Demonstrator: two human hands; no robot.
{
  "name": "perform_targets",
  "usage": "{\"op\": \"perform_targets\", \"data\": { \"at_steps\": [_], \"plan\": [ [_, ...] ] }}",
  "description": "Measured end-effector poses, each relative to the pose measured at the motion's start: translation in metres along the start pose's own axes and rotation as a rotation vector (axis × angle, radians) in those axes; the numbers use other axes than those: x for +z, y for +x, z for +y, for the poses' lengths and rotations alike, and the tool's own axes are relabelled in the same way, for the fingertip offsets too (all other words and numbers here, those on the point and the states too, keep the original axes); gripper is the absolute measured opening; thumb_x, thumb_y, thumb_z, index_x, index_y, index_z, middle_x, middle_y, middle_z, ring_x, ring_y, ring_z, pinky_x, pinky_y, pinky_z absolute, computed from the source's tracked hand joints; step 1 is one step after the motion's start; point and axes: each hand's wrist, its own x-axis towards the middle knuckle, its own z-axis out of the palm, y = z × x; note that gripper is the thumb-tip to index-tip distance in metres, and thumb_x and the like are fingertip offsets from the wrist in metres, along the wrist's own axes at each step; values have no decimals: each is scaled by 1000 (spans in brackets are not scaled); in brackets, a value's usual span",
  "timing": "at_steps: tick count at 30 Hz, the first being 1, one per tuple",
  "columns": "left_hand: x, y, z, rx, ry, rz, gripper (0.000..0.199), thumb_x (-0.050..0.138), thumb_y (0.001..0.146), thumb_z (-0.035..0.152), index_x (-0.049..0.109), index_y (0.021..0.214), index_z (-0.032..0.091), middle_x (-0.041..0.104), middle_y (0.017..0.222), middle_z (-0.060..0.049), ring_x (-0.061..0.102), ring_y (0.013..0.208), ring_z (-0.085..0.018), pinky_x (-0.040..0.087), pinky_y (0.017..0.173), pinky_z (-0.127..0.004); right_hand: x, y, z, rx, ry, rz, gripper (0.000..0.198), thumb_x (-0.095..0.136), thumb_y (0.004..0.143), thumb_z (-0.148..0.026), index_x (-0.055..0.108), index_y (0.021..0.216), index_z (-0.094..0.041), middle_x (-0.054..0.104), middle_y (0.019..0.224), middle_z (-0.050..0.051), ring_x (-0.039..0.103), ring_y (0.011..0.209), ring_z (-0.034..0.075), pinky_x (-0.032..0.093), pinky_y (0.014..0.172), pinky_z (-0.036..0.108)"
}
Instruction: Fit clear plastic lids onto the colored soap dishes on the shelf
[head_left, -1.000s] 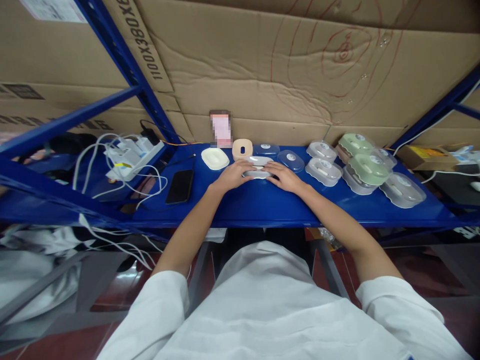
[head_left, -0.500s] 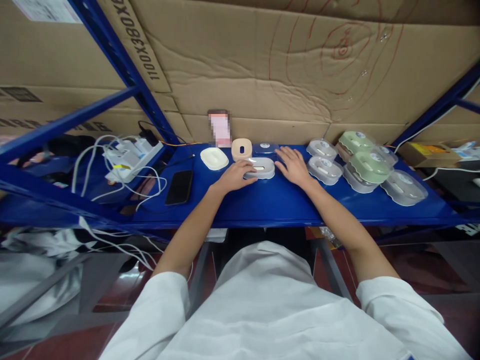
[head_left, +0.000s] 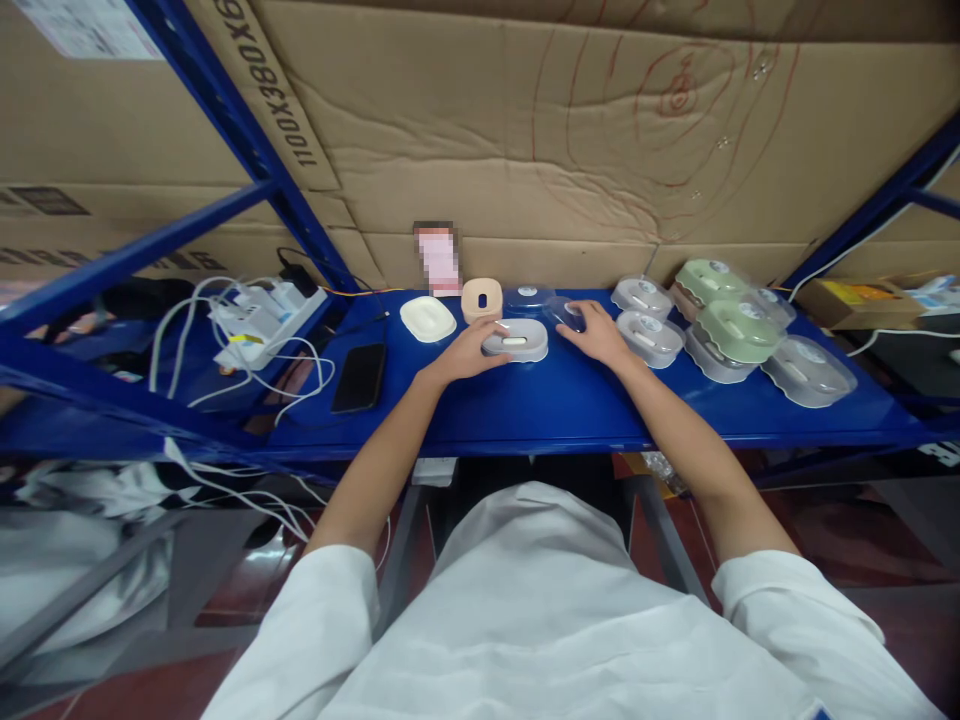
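My left hand (head_left: 480,350) is wrapped round the left end of a small oval grey case (head_left: 529,348), which lies on the blue tabletop with a pale bar across its middle. To the right, my right hand (head_left: 598,332) grips a clear plastic cover (head_left: 561,313) between thumb and fingers, tilted just above the table. Right behind the grey case is another clear cover with a round label (head_left: 527,293). A beige box with a dark oval opening (head_left: 481,299) stands beside it, and a cream oval lid (head_left: 427,318) lies farther left.
On the right are several covered grey and green cases (head_left: 739,330), some stacked. A black phone (head_left: 359,377) lies on the left, near a power strip with white cables (head_left: 262,318). A phone with a blurred screen (head_left: 438,260) leans against the cardboard wall (head_left: 480,200).
My right hand has closed from a flat, spread pose round a clear cover, which now shows tilted in its fingers. The left hand stays at the grey case, its fingers shifted slightly left.
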Motion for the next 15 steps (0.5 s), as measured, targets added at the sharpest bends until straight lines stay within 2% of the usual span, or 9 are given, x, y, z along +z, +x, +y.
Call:
{"op": "perform_targets", "data": {
  "at_steps": [3, 6, 8, 12, 15],
  "plan": [
    [-1, 2, -2, -23, -43, 31, 61, 81, 85, 51, 59, 135, 24, 60, 148, -12, 57, 140, -32, 43, 121, -50, -2, -1, -4, -185, 167, 109, 58, 63, 97, -52, 58, 146, -20, 61, 145, 18, 58, 137, 36, 44, 120, 57],
    [0, 3, -3, -19, -109, 48, 81, 85, 81, 54, 50, 146, 24, 54, 156, -14, 54, 144, -33, 42, 123, -49, 4, -5, -15, -459, 248, 51, 60, 65, 96, -56, 57, 146, -24, 57, 152, 17, 51, 145, 36, 40, 123, 60],
    [1, 3, -5, 0, -190, 45, 91, 88, 78, 55, 44, 152, 24, 49, 161, -16, 51, 148, -34, 40, 125, -49, 13, -9, -24, -576, 260, -10, 62, 66, 96, -56, 56, 147, -23, 55, 154, 18, 49, 148, 36, 39, 124, 60],
    [4, 2, -11, 7, -298, 11, 109, 92, 73, 54, 34, 160, 25, 46, 163, -19, 49, 151, -36, 42, 124, -51, 30, -11, -30, -660, 262, -43, 63, 62, 99, -55, 54, 150, -19, 52, 159, 20, 44, 154, 34, 36, 127, 59],
    [5, 2, -14, -10, -310, -10, 110, 93, 73, 55, 34, 162, 26, 45, 165, -19, 46, 153, -37, 40, 126, -53, 34, -12, -28, -657, 246, -55, 61, 59, 102, -53, 54, 153, -19, 48, 164, 19, 39, 158, 34, 31, 130, 60]
  ]
}}
